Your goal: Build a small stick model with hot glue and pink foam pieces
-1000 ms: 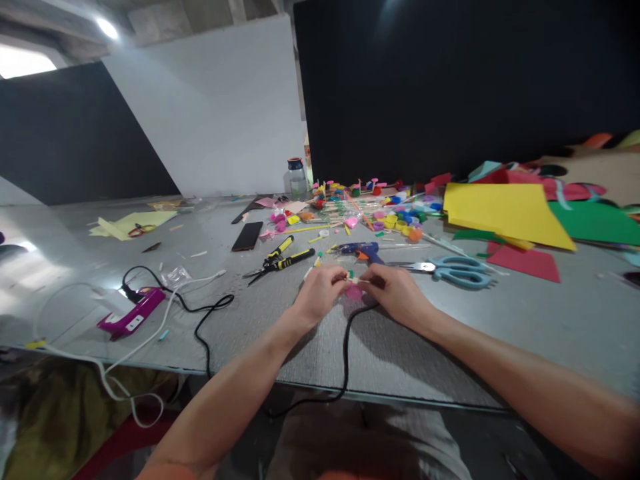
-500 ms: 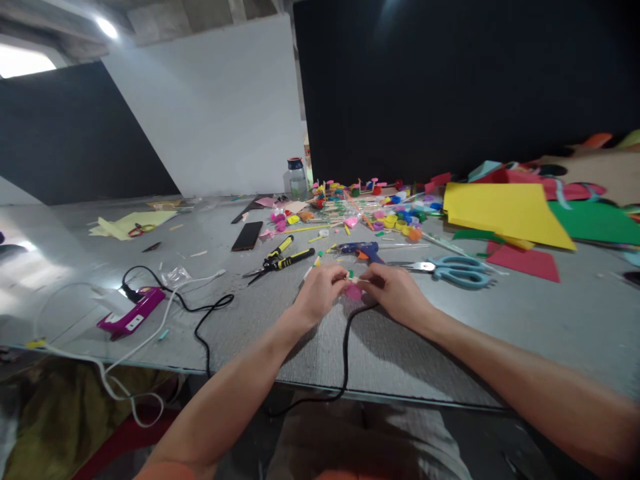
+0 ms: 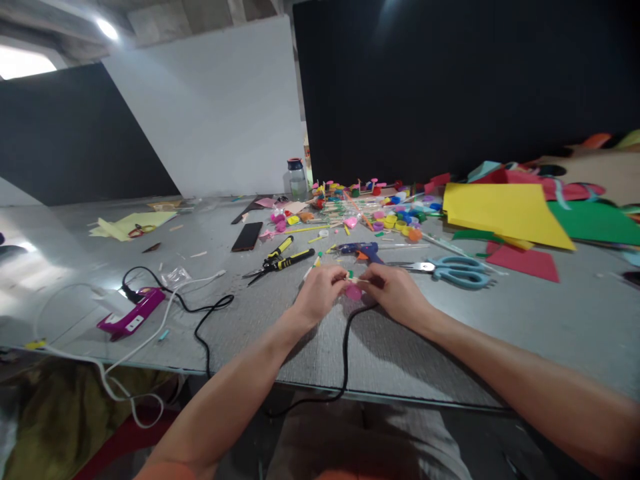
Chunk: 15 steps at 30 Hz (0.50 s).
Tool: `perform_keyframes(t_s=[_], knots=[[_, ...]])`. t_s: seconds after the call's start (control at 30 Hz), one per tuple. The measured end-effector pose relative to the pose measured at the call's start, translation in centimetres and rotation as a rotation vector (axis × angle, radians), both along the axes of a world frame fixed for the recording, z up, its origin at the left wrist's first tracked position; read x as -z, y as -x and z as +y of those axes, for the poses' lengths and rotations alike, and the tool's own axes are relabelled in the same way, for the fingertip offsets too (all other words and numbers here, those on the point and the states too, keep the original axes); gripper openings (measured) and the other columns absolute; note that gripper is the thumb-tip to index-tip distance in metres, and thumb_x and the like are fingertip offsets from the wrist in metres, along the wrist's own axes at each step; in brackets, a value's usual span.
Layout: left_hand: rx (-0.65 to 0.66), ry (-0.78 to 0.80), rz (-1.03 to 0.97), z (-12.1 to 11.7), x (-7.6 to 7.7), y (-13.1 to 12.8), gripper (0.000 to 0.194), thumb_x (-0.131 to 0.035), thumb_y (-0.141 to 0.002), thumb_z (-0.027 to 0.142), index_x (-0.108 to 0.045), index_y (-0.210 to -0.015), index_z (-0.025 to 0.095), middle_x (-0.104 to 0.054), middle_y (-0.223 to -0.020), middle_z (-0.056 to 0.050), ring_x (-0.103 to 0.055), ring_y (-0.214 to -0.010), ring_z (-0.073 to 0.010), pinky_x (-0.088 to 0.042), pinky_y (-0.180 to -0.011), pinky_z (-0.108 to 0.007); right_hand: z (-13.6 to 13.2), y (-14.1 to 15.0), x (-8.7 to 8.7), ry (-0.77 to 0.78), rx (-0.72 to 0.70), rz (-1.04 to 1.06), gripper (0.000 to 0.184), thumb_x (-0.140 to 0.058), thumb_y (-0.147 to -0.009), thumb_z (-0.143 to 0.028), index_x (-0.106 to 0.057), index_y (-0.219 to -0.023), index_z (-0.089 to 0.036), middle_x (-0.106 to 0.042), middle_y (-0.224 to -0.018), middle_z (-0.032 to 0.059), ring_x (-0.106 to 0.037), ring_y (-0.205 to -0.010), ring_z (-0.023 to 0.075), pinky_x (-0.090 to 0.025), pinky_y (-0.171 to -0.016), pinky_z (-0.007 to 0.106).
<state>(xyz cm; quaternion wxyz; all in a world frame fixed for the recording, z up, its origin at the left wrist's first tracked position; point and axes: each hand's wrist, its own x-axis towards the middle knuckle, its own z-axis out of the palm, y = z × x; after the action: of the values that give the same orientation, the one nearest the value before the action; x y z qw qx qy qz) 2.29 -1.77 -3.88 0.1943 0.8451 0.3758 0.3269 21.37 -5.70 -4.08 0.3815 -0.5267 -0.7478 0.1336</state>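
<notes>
My left hand (image 3: 326, 288) and my right hand (image 3: 390, 288) meet low over the table, fingers pinched together. Between their fingertips is a short pale stick (image 3: 355, 280). A bit of green (image 3: 350, 274) shows behind it and a round pink disc (image 3: 353, 293) just below; whether these are joined to it I cannot tell. Just beyond the hands lies a blue glue gun (image 3: 367, 251) with an orange trigger. Light-blue-handled scissors (image 3: 460, 272) rest to the right of my right hand. Yellow-and-black pliers (image 3: 280, 261) lie past my left hand.
Colourful bottle caps (image 3: 395, 221) and sticks are heaped at the back. Yellow sheets (image 3: 505, 212) lie at right. A phone (image 3: 247, 236) and a jar (image 3: 297, 181) stand beyond the pliers. A purple power strip (image 3: 135, 315) sits left; a black cord (image 3: 346, 347) crosses the table's front edge.
</notes>
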Motion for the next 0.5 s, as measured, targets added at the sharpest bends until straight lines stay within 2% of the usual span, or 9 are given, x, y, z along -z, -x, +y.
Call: perform_keyframes(t_s=[0.5], knots=[[-0.001,0.002,-0.004,-0.01,0.0,-0.01,0.014,-0.062,-0.09,0.017,-0.065,-0.077,0.017,-0.065,-0.076,-0.001,-0.056,-0.074,-0.0156,-0.038,-0.07,-0.029,0.04,-0.08,0.13,-0.004,-0.008,0.006,0.009,-0.067,-0.087,-0.022,-0.069,-0.079,-0.02,-0.071,-0.071,0.0013,-0.06,-0.063,0.0168,-0.039,-0.06,0.027]])
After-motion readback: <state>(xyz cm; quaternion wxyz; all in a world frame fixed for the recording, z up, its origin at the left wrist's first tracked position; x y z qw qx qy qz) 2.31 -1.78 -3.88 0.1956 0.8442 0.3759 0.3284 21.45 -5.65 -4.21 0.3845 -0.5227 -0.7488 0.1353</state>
